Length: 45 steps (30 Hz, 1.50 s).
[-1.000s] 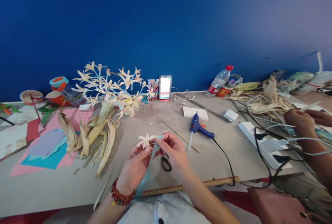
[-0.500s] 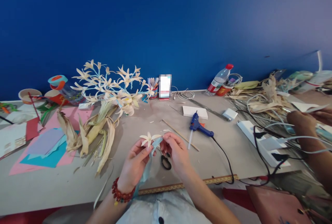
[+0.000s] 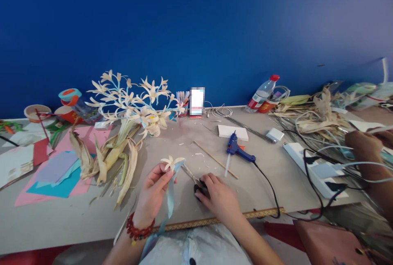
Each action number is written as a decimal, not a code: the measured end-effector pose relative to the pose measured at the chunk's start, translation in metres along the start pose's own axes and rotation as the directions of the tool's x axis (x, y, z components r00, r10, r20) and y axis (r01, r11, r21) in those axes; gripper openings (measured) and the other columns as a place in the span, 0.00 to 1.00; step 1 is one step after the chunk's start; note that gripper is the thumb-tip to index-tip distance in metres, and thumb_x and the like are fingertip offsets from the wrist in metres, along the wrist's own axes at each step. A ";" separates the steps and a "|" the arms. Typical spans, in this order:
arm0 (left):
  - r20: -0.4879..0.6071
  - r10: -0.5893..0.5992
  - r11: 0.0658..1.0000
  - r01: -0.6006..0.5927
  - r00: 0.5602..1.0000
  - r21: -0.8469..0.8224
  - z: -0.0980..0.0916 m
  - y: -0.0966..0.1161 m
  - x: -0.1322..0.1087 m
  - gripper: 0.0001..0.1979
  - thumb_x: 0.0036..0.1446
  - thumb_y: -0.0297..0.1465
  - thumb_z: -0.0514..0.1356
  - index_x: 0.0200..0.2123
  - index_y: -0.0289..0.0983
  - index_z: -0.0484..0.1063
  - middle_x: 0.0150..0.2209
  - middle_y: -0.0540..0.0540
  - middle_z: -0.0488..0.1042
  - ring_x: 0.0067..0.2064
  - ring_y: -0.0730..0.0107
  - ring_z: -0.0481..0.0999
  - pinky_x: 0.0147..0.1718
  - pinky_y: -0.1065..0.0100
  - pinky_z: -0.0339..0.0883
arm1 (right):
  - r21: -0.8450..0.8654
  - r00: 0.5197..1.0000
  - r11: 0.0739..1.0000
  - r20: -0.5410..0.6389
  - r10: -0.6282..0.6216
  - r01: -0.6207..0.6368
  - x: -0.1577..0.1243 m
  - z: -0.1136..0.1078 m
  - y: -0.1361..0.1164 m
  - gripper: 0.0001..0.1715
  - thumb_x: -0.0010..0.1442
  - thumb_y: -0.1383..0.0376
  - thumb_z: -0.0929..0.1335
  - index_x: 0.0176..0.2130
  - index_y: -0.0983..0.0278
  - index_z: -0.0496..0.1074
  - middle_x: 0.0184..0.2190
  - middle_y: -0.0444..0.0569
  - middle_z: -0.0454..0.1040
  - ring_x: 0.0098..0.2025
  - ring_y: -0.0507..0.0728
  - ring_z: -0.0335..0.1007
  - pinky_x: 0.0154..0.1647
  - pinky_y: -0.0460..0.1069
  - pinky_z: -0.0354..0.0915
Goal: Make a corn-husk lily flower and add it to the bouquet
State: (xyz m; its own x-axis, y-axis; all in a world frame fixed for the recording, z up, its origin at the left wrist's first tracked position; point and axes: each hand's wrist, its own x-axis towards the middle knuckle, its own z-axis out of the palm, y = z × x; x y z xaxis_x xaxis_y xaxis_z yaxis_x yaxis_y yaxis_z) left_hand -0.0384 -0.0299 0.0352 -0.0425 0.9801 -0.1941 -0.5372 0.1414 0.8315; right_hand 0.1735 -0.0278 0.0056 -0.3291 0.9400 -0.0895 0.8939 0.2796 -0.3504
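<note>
Between the thumb and fingers of my left hand (image 3: 155,191) is a cream corn-husk flower (image 3: 172,161). A pale blue ribbon (image 3: 170,199) hangs from beside the flower toward my lap. My right hand (image 3: 219,199) is at the table, its fingers and thumb closed on the black handles of a pair of scissors (image 3: 196,181). The scissor blades point up and left, close to the flower. Part of the handles is hidden under my fingers.
A blue glue gun (image 3: 238,148) and a thin stick (image 3: 215,159) lie to the right. Husk flowers on branches (image 3: 150,93) stand behind, left of a phone (image 3: 197,101). Dry husks (image 3: 113,158) lie left. A co-worker's hand (image 3: 364,146) is beyond the power strip (image 3: 302,162).
My right hand has let go of the ribbon and moved down to the scissors' handles. The ribbon now hangs loose beside the flower, which my left hand still holds, slightly farther left.
</note>
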 end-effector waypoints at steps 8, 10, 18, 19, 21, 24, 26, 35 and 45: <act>-0.040 -0.018 1.000 0.018 0.999 -0.005 0.004 0.002 0.002 0.06 0.52 0.29 0.67 0.29 0.37 0.71 0.32 0.51 0.72 0.30 0.75 0.72 0.33 0.72 0.64 | -0.127 0.992 0.991 0.110 0.053 -0.039 0.003 -0.017 0.000 0.06 0.55 0.65 0.68 0.36 0.64 0.70 0.37 0.53 0.75 0.38 0.61 0.72 0.32 0.49 0.61; -0.054 -0.012 1.000 0.012 0.998 -0.004 0.003 0.003 0.003 0.07 0.51 0.29 0.67 0.29 0.37 0.71 0.32 0.51 0.72 0.29 0.75 0.72 0.33 0.72 0.64 | -0.011 0.990 0.995 0.101 0.095 -0.094 0.005 -0.018 0.005 0.04 0.54 0.66 0.68 0.33 0.64 0.70 0.32 0.51 0.75 0.34 0.59 0.71 0.31 0.49 0.59; -0.079 -0.021 1.000 0.023 0.997 0.019 0.002 0.006 0.008 0.07 0.51 0.30 0.68 0.28 0.36 0.71 0.28 0.52 0.71 0.28 0.75 0.71 0.32 0.72 0.62 | 0.917 0.915 0.187 0.380 -0.134 -0.353 -0.012 -0.009 0.024 0.17 0.53 0.54 0.71 0.35 0.62 0.65 0.29 0.45 0.71 0.27 0.52 0.64 0.25 0.45 0.62; -0.072 -0.023 0.999 0.025 0.997 0.028 0.002 0.006 0.008 0.07 0.51 0.30 0.67 0.28 0.36 0.71 0.28 0.52 0.72 0.28 0.75 0.71 0.32 0.72 0.62 | 0.924 0.915 0.150 0.373 -0.151 -0.352 -0.014 -0.008 0.024 0.20 0.51 0.53 0.73 0.35 0.62 0.65 0.29 0.44 0.70 0.28 0.51 0.63 0.25 0.44 0.61; -0.059 -0.023 0.998 0.026 0.998 0.050 0.002 0.007 0.009 0.07 0.52 0.30 0.67 0.28 0.36 0.71 0.29 0.52 0.72 0.29 0.75 0.71 0.33 0.72 0.62 | 0.928 0.920 0.154 0.361 -0.154 -0.338 -0.016 -0.006 0.022 0.22 0.48 0.54 0.76 0.34 0.63 0.66 0.26 0.42 0.67 0.26 0.49 0.59 0.24 0.43 0.56; -0.042 -0.025 0.995 0.029 0.999 0.099 0.003 0.007 0.010 0.07 0.53 0.30 0.66 0.27 0.36 0.71 0.29 0.51 0.72 0.29 0.75 0.70 0.33 0.72 0.61 | 0.927 0.940 0.242 0.321 -0.113 -0.287 -0.014 -0.006 0.019 0.24 0.44 0.56 0.78 0.29 0.64 0.64 0.23 0.38 0.61 0.23 0.47 0.52 0.23 0.43 0.49; -0.025 -0.029 0.989 0.032 0.999 0.144 0.002 0.008 0.010 0.07 0.53 0.31 0.66 0.27 0.36 0.71 0.28 0.51 0.71 0.28 0.75 0.70 0.32 0.72 0.61 | 0.920 0.951 0.299 0.294 -0.092 -0.255 -0.012 -0.008 0.018 0.25 0.42 0.58 0.79 0.28 0.64 0.63 0.22 0.37 0.60 0.23 0.47 0.50 0.23 0.43 0.47; -0.004 -0.021 0.974 0.021 1.000 0.225 0.003 0.007 0.009 0.07 0.52 0.31 0.67 0.28 0.36 0.72 0.28 0.52 0.69 0.28 0.76 0.69 0.30 0.73 0.62 | 0.922 0.956 0.310 0.276 -0.100 -0.234 -0.003 -0.015 0.015 0.28 0.40 0.55 0.79 0.27 0.63 0.62 0.20 0.36 0.58 0.22 0.47 0.48 0.21 0.43 0.45; 0.014 -0.024 0.963 0.019 1.000 0.270 0.006 0.003 0.008 0.07 0.50 0.32 0.68 0.27 0.35 0.74 0.32 0.49 0.70 0.29 0.75 0.68 0.28 0.73 0.63 | 0.933 0.947 0.239 0.302 -0.113 -0.269 0.001 -0.020 0.011 0.28 0.42 0.52 0.78 0.26 0.63 0.61 0.19 0.35 0.58 0.21 0.47 0.49 0.22 0.44 0.46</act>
State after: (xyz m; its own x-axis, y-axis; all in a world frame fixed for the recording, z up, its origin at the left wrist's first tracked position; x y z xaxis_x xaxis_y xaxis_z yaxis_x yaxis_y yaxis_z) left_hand -0.0358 -0.0203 0.0394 -0.0181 0.9783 -0.2064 -0.2908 0.1923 0.9373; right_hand 0.1889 -0.0198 0.0209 -0.5048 0.7992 -0.3263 0.0181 -0.3682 -0.9296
